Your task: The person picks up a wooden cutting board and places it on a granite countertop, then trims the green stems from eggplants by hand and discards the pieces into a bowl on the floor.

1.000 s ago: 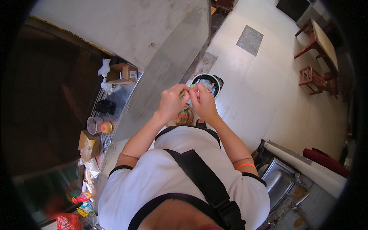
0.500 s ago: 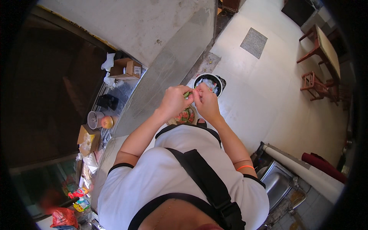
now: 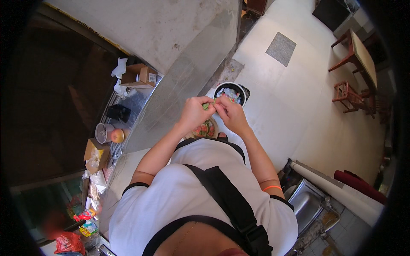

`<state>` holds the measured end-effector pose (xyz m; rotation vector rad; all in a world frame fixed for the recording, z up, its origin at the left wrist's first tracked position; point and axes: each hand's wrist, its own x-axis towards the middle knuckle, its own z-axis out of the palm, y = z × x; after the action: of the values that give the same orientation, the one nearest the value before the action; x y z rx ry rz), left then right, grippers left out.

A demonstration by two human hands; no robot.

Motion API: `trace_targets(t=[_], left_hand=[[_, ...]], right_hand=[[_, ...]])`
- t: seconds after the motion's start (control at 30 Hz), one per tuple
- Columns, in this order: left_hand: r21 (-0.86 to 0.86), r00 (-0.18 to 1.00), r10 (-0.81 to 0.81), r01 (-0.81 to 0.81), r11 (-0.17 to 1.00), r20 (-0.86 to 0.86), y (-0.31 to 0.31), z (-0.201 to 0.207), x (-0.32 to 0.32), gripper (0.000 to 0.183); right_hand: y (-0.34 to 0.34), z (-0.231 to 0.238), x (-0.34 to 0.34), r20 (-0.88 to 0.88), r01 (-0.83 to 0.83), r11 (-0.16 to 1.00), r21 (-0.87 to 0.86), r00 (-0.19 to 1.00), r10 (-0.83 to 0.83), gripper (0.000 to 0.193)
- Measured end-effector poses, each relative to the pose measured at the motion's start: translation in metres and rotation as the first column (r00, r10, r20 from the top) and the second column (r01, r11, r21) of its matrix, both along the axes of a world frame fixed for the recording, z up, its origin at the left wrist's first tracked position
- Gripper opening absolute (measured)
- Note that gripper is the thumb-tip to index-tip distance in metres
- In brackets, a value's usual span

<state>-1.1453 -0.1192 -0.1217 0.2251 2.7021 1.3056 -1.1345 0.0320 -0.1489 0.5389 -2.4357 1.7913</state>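
My left hand (image 3: 196, 112) is closed around a small green piece of vegetable (image 3: 206, 106), whose end shows between thumb and fingers. Against it, fingertips pinched together, is my right hand (image 3: 232, 115); whatever lies in its pinch is too small to make out. Both hands meet in front of my waist. Just beyond them stands a round bin (image 3: 244, 96) with a pale rim, a dark lining and crumpled light-coloured waste inside. Partly hidden below my wrists is a round container (image 3: 216, 129) with red and green pieces in it.
A grey slab edge (image 3: 171, 87) runs along my left. On the left counter are a cardboard box (image 3: 147, 77), a clear plastic tub (image 3: 103, 133) and a round orange-yellow fruit (image 3: 117, 135). At right are a metal sink (image 3: 306, 205), a wooden table (image 3: 363, 59) and a stool (image 3: 344, 91).
My right fingers have shifted slightly and bent more against the left hand. More of the green piece shows by my left thumb. The whole view has moved a little.
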Motion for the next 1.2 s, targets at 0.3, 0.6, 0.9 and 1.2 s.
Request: trace_targets(t=[0.3,0.6,0.9,1.2], left_hand=[[0.637,0.821,-0.274,-0.137,0.758,0.502,-0.012,0.001,-0.007,0.012],[0.771,0.836,-0.176,-0.371,0.518,0.520,-0.009,-0.011,-0.008,0.020],[0.794,0.908,-0.016,-0.357,0.492,0.418,0.009,0.004,-0.002,0.017],[0.546,0.973,0.024,-0.150,0.824,0.231,0.004,0.029,0.005,0.014]], right_hand=[[0.005,-0.007,0.001,0.123,-0.024,0.991,-0.133,0.992,0.040,0.009],[-0.003,-0.014,0.011,0.120,0.251,0.932,-0.261,0.967,-0.226,0.005],[0.000,0.014,0.005,0.053,0.281,0.930,-0.235,0.960,-0.277,0.006],[-0.005,0.001,-0.014,-0.317,0.160,0.987,-0.003,0.936,-0.152,0.010]])
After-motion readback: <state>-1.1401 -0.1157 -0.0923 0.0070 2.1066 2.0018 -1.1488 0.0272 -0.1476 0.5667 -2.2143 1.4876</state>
